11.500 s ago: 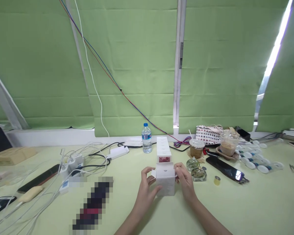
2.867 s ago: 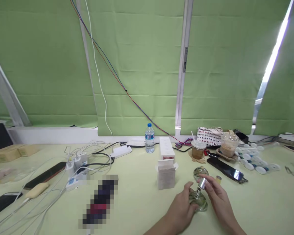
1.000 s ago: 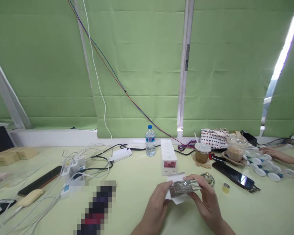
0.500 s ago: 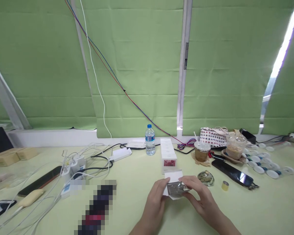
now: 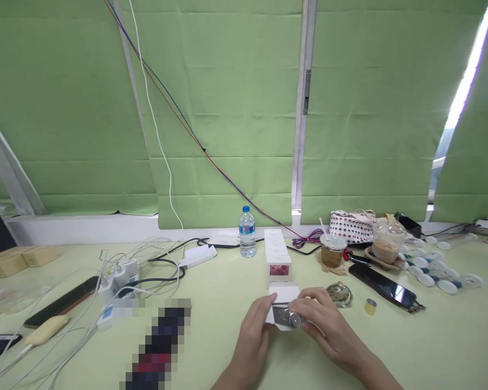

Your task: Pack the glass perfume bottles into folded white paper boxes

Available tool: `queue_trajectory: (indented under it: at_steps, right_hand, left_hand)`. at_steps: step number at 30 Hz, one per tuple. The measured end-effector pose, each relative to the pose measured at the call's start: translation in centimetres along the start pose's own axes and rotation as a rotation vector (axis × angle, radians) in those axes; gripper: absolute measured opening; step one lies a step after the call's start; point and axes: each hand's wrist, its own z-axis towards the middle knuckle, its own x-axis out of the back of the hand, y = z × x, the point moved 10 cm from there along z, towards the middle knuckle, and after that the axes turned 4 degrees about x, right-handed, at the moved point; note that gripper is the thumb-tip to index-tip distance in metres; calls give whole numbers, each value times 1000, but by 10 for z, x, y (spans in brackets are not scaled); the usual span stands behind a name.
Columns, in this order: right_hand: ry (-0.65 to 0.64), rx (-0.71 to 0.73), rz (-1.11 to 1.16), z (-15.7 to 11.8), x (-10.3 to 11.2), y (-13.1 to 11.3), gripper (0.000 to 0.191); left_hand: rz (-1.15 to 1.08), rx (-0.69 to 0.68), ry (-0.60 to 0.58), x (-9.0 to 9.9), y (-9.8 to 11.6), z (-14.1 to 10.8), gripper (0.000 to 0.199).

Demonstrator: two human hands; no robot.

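Pale table (image 5: pixel 215 314), bottle (image 5: pixel 283 316) partly in box (image 5: pixel 283 294)

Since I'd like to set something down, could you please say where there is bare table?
Bare patches: right front, nearer than the gold cap and long black device; and between the pixelated dark item and the left hand. Crowded: far left, with chargers and cables; back right, with cups and a patterned bag.
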Motion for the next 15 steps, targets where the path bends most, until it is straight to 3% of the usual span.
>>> queue_trajectory:
  at_steps: [5,10,15]
  right_hand:
    - [50,-66,136,-1,-10,4,32]
    - [116,-184,138,-2,-13,15,27]
    - [102,-183,79,-2,-11,14,26]
  left_hand:
    - [42,-28,-29,-5,0,-2,66]
    - [57,-73,-51,-9,6,-4,64]
    - [28,-49,-35,-7,7,-2,62]
